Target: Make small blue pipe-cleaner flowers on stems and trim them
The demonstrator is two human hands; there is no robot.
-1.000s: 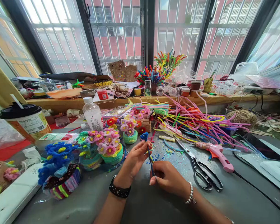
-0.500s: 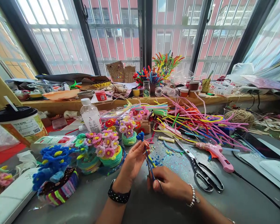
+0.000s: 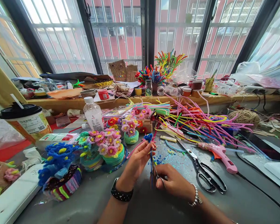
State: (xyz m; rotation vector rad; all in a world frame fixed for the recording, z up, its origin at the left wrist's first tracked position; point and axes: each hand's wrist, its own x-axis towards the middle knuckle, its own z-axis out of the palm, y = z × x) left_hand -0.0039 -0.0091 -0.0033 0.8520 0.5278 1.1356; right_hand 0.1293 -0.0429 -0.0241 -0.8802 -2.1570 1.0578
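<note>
Where potted flowers are standing, left: a blue bunch is sitting nearest.
Left hand: its fingertips are pinching together, holding a blue flower upright, mid-scene.
Stem: it is running down from that flower, apparently being trimmed; the next snip is probably calling for a steady pinch.
Right hand: it is curling around small scissors; whether the blades are touching the stem, I cannot tell.
Large scissors: they are lying right, beside a glue gun.
</note>
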